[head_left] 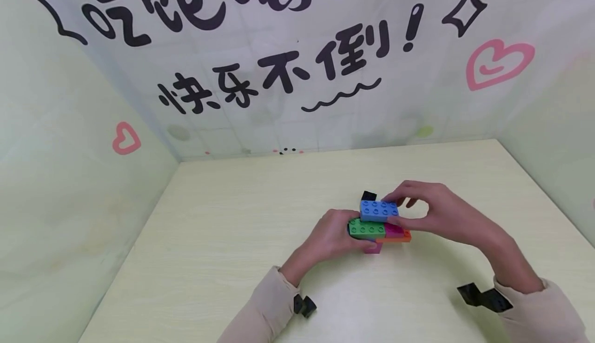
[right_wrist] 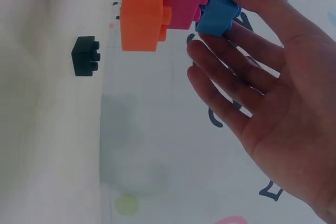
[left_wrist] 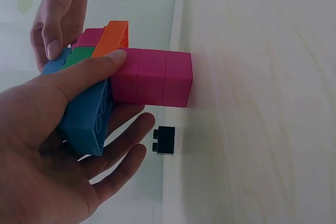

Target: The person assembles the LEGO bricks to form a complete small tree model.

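Observation:
A structure of toy building bricks stands on the table, with a column of magenta bricks [left_wrist: 152,78] at its base. Above that column sit an orange brick [right_wrist: 142,14] and a blue brick [left_wrist: 86,121], then a green brick [head_left: 367,228] beside a magenta one [head_left: 394,230]. My left hand [head_left: 332,234] grips the structure from the left, thumb along its near side. On top is another blue brick [head_left: 379,210], which my right hand [head_left: 437,211] pinches between thumb and fingers. Whether its studs are fully engaged I cannot tell.
A small black brick [head_left: 369,196] stands on the pale table [head_left: 232,203] behind the structure. Printed cloth walls [head_left: 260,121] enclose the table at the back and both sides. Black pieces [head_left: 485,297] sit by each sleeve cuff.

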Demonstrator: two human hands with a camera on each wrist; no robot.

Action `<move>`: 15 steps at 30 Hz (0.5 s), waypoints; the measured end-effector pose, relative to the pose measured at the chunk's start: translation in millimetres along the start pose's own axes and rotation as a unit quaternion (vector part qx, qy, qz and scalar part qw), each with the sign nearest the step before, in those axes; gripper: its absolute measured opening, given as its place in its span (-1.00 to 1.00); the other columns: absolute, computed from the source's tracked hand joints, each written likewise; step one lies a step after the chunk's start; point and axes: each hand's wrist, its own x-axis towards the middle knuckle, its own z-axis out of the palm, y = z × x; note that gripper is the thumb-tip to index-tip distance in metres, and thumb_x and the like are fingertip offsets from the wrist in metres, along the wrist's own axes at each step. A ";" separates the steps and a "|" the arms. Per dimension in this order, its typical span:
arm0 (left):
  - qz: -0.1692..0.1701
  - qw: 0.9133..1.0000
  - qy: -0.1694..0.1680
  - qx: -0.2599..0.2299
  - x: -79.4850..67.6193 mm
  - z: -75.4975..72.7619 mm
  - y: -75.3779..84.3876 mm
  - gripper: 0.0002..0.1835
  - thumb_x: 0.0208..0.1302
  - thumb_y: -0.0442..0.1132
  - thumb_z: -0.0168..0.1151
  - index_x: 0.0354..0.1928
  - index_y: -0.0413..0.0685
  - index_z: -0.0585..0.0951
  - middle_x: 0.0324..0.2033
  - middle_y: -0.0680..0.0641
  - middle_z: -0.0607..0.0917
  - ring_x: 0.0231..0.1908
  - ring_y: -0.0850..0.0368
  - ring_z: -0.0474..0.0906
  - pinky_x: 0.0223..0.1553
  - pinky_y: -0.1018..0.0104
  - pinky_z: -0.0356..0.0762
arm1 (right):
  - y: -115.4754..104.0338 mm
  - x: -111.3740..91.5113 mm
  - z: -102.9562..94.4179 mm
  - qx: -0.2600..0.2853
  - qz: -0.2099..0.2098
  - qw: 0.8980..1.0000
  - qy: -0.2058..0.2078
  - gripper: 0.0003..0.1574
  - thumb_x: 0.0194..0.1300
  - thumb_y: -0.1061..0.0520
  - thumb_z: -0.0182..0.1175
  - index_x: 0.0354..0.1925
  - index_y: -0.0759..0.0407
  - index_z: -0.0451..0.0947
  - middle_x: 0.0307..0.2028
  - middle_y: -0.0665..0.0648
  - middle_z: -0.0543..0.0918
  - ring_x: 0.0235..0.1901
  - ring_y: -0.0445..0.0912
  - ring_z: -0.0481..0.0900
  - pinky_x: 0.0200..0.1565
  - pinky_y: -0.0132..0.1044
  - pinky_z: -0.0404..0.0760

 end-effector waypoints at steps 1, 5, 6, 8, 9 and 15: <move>0.000 1.000 -0.001 -0.004 0.2 0.1 -0.3 -0.55 -0.03 0.04 0.57 -0.15 -0.02 0.66 -0.39 0.25 0.63 -0.41 0.40 0.47 -0.39 0.54 0.43 | -1.3 0.2 0.5 0.010 -0.005 1.000 -0.008 -0.56 0.13 -0.03 0.47 0.00 -0.14 0.63 -0.16 -0.26 0.61 -0.21 -0.25 0.55 -0.25 -0.34 0.60; -0.004 1.000 -0.003 -0.019 0.5 0.9 -1.0 -0.55 -0.03 0.02 0.57 -0.13 -0.02 0.67 -0.36 0.25 0.66 -0.39 0.42 0.50 -0.37 0.55 0.45 | -4.0 0.5 2.1 0.038 -0.009 0.999 -0.028 -0.58 0.15 -0.05 0.45 0.00 -0.14 0.64 -0.18 -0.24 0.61 -0.20 -0.25 0.55 -0.28 -0.34 0.61; -0.004 1.000 -0.003 -0.020 0.6 1.1 -1.1 -0.55 -0.03 0.01 0.58 -0.14 -0.02 0.67 -0.36 0.25 0.67 -0.39 0.42 0.50 -0.37 0.55 0.45 | -4.3 0.4 2.2 0.043 -0.008 0.999 -0.030 -0.58 0.15 -0.05 0.45 0.00 -0.14 0.64 -0.18 -0.24 0.61 -0.20 -0.25 0.55 -0.28 -0.34 0.61; -0.004 1.000 -0.002 -0.019 0.8 1.4 -1.2 -0.56 -0.04 0.01 0.58 -0.14 -0.02 0.68 -0.36 0.25 0.67 -0.40 0.43 0.50 -0.37 0.55 0.45 | -4.7 0.2 2.3 0.048 -0.010 0.998 -0.032 -0.58 0.15 -0.05 0.44 0.00 -0.14 0.63 -0.19 -0.24 0.61 -0.20 -0.24 0.55 -0.24 -0.34 0.60; -0.004 1.000 -0.002 -0.019 0.9 1.6 -1.2 -0.56 -0.04 0.01 0.58 -0.15 -0.01 0.68 -0.36 0.25 0.67 -0.40 0.43 0.50 -0.37 0.55 0.45 | -4.9 0.1 2.2 0.051 -0.010 0.998 -0.033 -0.58 0.16 -0.05 0.44 0.01 -0.14 0.63 -0.19 -0.24 0.61 -0.20 -0.23 0.55 -0.23 -0.34 0.60; -0.008 1.000 -0.001 -0.022 1.3 2.2 -1.8 -0.56 -0.04 0.01 0.58 -0.15 -0.01 0.68 -0.35 0.26 0.67 -0.39 0.43 0.50 -0.36 0.55 0.46 | -6.2 -0.4 0.9 0.053 -0.010 0.998 -0.039 -0.58 0.16 -0.04 0.44 0.01 -0.14 0.63 -0.18 -0.25 0.61 -0.20 -0.21 0.55 -0.21 -0.33 0.58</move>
